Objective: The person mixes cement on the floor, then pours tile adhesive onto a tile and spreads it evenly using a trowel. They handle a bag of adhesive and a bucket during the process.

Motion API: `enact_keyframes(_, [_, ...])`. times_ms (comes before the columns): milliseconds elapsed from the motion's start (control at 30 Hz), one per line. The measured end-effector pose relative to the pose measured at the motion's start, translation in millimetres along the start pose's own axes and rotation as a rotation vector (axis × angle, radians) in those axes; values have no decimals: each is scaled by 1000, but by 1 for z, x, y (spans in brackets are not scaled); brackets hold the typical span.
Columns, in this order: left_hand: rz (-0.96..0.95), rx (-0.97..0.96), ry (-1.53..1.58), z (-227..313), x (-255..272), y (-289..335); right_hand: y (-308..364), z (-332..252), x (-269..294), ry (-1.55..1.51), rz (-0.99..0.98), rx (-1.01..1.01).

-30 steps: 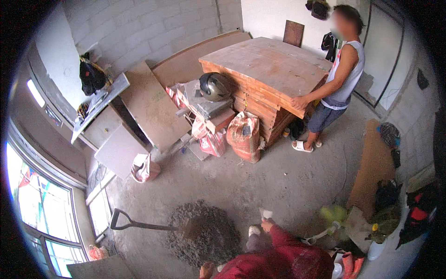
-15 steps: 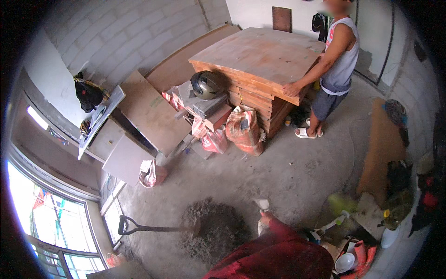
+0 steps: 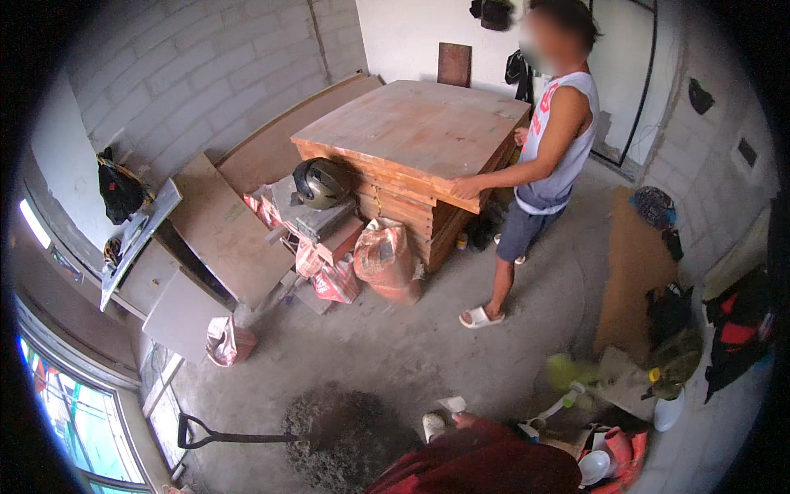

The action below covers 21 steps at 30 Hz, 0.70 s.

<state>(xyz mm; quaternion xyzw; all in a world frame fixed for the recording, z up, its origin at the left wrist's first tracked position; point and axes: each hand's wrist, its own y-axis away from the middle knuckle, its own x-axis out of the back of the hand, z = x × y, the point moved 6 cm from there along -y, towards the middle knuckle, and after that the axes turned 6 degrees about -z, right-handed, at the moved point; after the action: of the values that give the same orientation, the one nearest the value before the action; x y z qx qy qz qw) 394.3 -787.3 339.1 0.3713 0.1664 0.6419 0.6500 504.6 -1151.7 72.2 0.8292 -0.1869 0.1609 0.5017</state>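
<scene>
White in colour, a small flat blade is grasped by the right hand, near a light shoe and to the right of the grey heap, from which a shovel handle extends. The left hand is hidden from me, so its grip I cannot tell.

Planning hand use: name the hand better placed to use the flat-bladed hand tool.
Right, probably: the right hand holds the flat-bladed hand tool, while the left hand is out of view.
</scene>
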Motion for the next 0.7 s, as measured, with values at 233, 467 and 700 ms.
enact_keyframes(233, [-37, -32, 12, 10, -22, -17, 2, -3, 11, 25, 17, 13])
enact_keyframes(467, [-46, -45, 45, 8, -38, -19, -6, -31, 7, 75, 49, 36])
enact_keyframes(700, [-50, -54, 80, -1, -50, -16, 9, -83, 23, -14, -56, 20])
